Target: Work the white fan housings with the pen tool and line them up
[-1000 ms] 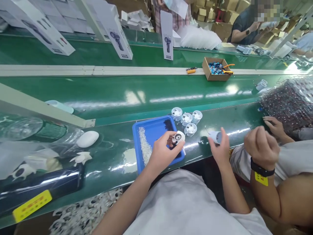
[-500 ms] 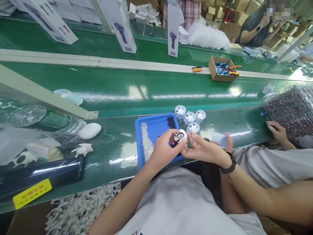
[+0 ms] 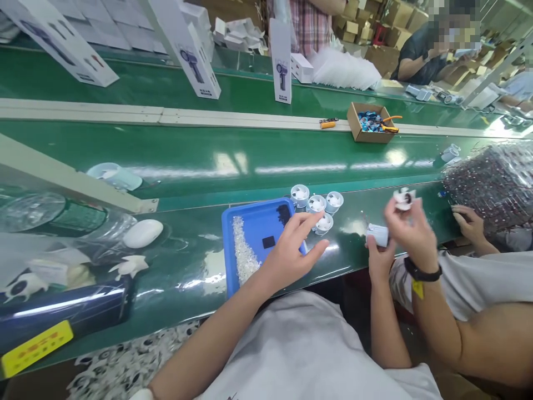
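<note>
My left hand (image 3: 291, 250) hovers over the right side of a blue tray (image 3: 228, 244), fingers spread and holding nothing. In the tray lie a heap of small clear parts (image 3: 241, 253) and a black square pad (image 3: 268, 242). My right hand (image 3: 377, 258) is closed on a white cylindrical fan housing (image 3: 378, 235) at the bench edge. Just above it, a co-worker's hand with a black wristband (image 3: 410, 233) holds up a small white fan impeller (image 3: 403, 197). Several white fan housings (image 3: 316, 204) stand right of the tray.
A green conveyor belt (image 3: 250, 150) runs behind the bench. On it are a cardboard box of blue parts (image 3: 366, 125) and upright product boxes (image 3: 282, 61). A bag of wired parts (image 3: 487, 183) lies at right, plastic bags (image 3: 62, 250) at left. Other people work across the belt.
My left hand held the white impeller; the co-worker's hand reached in, took it and lifted it to the right. My left hand opened over the tray. My right hand keeps the housing.
</note>
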`<act>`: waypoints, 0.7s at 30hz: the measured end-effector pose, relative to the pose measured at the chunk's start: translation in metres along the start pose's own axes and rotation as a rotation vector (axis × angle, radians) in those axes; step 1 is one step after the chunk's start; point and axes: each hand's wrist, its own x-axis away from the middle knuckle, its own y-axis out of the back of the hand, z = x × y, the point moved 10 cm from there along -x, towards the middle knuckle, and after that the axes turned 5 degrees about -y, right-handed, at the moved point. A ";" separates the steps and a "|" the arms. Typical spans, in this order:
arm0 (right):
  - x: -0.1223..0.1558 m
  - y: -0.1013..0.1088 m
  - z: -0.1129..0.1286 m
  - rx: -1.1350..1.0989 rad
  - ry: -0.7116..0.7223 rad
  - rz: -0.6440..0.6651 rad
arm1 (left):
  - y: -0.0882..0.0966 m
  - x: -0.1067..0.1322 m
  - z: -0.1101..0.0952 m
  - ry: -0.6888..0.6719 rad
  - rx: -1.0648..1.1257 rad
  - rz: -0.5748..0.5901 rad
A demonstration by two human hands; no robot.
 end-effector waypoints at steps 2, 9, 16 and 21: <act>0.009 0.020 -0.012 -0.041 -0.035 -0.185 | 0.002 0.002 0.004 0.027 0.000 -0.006; 0.029 -0.001 0.002 -0.343 -0.221 0.021 | 0.009 0.014 0.020 0.018 -0.018 -0.038; 0.056 -0.044 0.040 -0.655 -0.383 0.215 | 0.004 0.019 0.004 -0.106 -0.071 -0.005; 0.076 -0.085 0.048 -0.725 -0.489 0.390 | 0.000 0.026 -0.030 -0.296 -0.076 0.000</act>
